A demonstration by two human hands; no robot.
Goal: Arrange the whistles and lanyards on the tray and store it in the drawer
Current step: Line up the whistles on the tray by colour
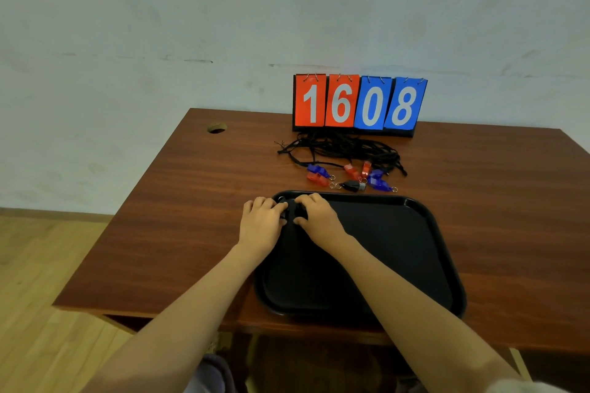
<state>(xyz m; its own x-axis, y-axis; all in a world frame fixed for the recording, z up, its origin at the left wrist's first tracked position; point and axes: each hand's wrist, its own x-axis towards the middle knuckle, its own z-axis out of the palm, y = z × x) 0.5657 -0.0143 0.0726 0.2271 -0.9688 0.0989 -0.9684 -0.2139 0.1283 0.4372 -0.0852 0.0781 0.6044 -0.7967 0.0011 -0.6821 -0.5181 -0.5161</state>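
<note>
Where left hand [260, 223] and right hand [319, 217] meet, tray [383, 198] corner, whistles [352, 172] beyond.

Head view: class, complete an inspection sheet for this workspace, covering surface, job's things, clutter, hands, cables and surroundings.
Surface: brown wooden table, round hole far left.
Job's things: black tray near edge; whistles and lanyards heaped beyond it.
Clutter: scoreboard reading 1608.
Hands: left hand and right hand pinch a small dark item over tray's far-left corner.
Cables: nothing seen.
Surroundings: pale wall, wood floor.
</note>
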